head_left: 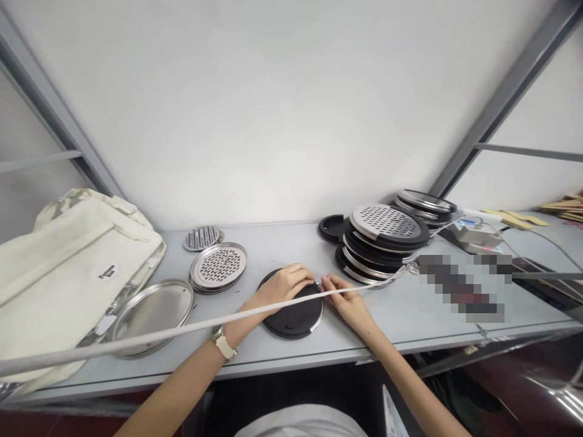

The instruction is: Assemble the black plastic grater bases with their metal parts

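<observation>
A round black disc [294, 318] with a metal edge lies on the grey table in front of me. My left hand [285, 285] rests over its upper left part, fingers bent together toward the upper right rim. At that same rim, my right hand [344, 297] pinches with thumb and fingers; whatever lies between the fingertips is too small to make out. Right of the hands stands a tall stack of black and silver discs [385, 243], topped by a perforated metal plate. On the left are perforated metal plates [218, 267] and a plain shiny round plate [152, 315].
A cream cloth bag [68, 267] fills the left end. A white cord [246, 314] crosses low in front of the view. Behind the tall stack sits another stack of discs [426, 203]. A white device with cables [476, 233] and yellow strips [514, 218] are at right.
</observation>
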Demonstrator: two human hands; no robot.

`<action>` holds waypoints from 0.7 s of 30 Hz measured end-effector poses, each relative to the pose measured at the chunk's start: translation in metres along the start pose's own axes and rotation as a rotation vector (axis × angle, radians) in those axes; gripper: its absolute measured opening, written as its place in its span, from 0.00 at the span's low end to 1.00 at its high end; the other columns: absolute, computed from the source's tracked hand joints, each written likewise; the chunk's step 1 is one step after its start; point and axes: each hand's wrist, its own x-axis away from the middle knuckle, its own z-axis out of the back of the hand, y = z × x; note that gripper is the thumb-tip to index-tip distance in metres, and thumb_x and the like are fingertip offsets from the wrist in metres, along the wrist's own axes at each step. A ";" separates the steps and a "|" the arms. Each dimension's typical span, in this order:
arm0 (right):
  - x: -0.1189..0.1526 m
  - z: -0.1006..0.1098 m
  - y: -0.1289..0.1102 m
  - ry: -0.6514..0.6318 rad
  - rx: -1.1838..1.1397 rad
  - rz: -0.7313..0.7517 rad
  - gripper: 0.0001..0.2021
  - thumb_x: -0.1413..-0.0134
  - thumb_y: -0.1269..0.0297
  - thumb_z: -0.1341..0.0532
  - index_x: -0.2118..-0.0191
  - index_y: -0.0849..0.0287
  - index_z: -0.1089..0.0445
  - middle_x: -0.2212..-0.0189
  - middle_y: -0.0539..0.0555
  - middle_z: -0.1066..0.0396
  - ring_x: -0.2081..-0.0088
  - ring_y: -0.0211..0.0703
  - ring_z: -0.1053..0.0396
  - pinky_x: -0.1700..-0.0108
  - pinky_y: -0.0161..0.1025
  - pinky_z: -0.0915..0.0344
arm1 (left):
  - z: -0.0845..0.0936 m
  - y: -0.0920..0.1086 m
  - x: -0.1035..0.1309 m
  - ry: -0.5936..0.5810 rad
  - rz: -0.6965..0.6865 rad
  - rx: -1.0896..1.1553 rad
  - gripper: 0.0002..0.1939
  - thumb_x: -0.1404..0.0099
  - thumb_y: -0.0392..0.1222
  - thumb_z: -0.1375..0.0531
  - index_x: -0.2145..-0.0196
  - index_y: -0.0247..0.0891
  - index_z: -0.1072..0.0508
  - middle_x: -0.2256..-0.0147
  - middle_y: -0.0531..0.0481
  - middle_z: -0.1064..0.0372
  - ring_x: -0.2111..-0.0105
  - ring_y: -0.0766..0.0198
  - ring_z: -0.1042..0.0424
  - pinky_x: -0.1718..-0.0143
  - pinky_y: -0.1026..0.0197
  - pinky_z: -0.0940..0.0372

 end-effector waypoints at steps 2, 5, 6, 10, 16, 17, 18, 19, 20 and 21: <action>0.000 0.000 0.002 0.026 -0.012 0.017 0.17 0.41 0.49 0.49 0.74 0.57 0.43 0.80 0.45 0.48 0.77 0.35 0.48 0.73 0.34 0.48 | 0.000 -0.002 0.000 0.006 0.005 0.000 0.11 0.30 0.37 0.53 0.59 0.38 0.31 0.59 0.49 0.34 0.59 0.65 0.32 0.54 0.63 0.36; 0.001 -0.001 0.004 0.063 0.017 0.036 0.13 0.41 0.51 0.47 0.66 0.57 0.40 0.81 0.44 0.48 0.78 0.35 0.47 0.74 0.33 0.47 | 0.002 -0.004 0.000 0.015 0.034 -0.014 0.11 0.30 0.37 0.52 0.58 0.39 0.31 0.59 0.49 0.36 0.60 0.66 0.32 0.55 0.63 0.35; 0.001 -0.001 0.003 0.072 0.052 0.053 0.12 0.41 0.52 0.47 0.64 0.57 0.40 0.81 0.44 0.47 0.77 0.36 0.46 0.73 0.34 0.45 | 0.003 -0.004 0.000 0.016 0.039 -0.017 0.11 0.30 0.37 0.52 0.57 0.39 0.31 0.59 0.49 0.36 0.60 0.66 0.32 0.56 0.63 0.35; 0.003 -0.001 -0.002 0.099 0.222 0.198 0.10 0.40 0.57 0.47 0.58 0.57 0.36 0.70 0.51 0.38 0.66 0.41 0.38 0.60 0.39 0.39 | 0.002 -0.004 -0.002 0.024 0.018 -0.050 0.12 0.29 0.37 0.54 0.55 0.40 0.33 0.57 0.48 0.38 0.59 0.65 0.32 0.56 0.62 0.34; 0.002 0.001 -0.005 0.092 0.263 0.269 0.08 0.40 0.61 0.47 0.62 0.55 0.33 0.64 0.55 0.36 0.58 0.46 0.37 0.52 0.44 0.40 | -0.003 -0.003 -0.003 0.020 -0.023 -0.094 0.11 0.29 0.36 0.55 0.54 0.39 0.35 0.57 0.47 0.36 0.55 0.63 0.34 0.52 0.59 0.36; 0.002 0.001 -0.004 0.092 0.264 0.275 0.07 0.40 0.62 0.47 0.62 0.56 0.34 0.64 0.54 0.36 0.58 0.46 0.36 0.52 0.44 0.40 | -0.003 -0.002 -0.003 0.032 -0.003 -0.088 0.11 0.30 0.37 0.54 0.53 0.39 0.36 0.57 0.47 0.36 0.55 0.63 0.33 0.52 0.58 0.36; 0.002 0.001 -0.004 0.092 0.266 0.278 0.07 0.40 0.62 0.47 0.63 0.56 0.34 0.65 0.54 0.36 0.58 0.46 0.36 0.53 0.43 0.39 | -0.001 -0.001 -0.003 0.046 0.024 -0.083 0.11 0.30 0.39 0.52 0.52 0.40 0.37 0.56 0.47 0.36 0.56 0.62 0.33 0.52 0.57 0.36; 0.001 0.001 -0.003 0.096 0.267 0.278 0.07 0.40 0.62 0.47 0.64 0.56 0.34 0.65 0.54 0.36 0.59 0.46 0.36 0.53 0.43 0.39 | 0.000 0.001 -0.002 0.057 0.048 -0.082 0.12 0.31 0.41 0.49 0.51 0.40 0.38 0.56 0.47 0.36 0.56 0.61 0.33 0.53 0.57 0.35; 0.001 0.001 -0.003 0.105 0.266 0.276 0.07 0.40 0.62 0.47 0.64 0.56 0.35 0.65 0.54 0.35 0.59 0.46 0.36 0.54 0.43 0.39 | 0.003 0.002 -0.002 0.062 0.069 -0.086 0.15 0.33 0.44 0.46 0.50 0.40 0.39 0.55 0.46 0.37 0.56 0.60 0.33 0.53 0.56 0.35; 0.001 0.001 -0.002 0.117 0.261 0.269 0.07 0.40 0.62 0.47 0.64 0.57 0.35 0.66 0.54 0.35 0.59 0.46 0.35 0.54 0.42 0.39 | 0.005 0.003 -0.001 0.055 0.076 -0.098 0.17 0.35 0.46 0.44 0.50 0.39 0.39 0.55 0.46 0.37 0.55 0.59 0.34 0.53 0.55 0.36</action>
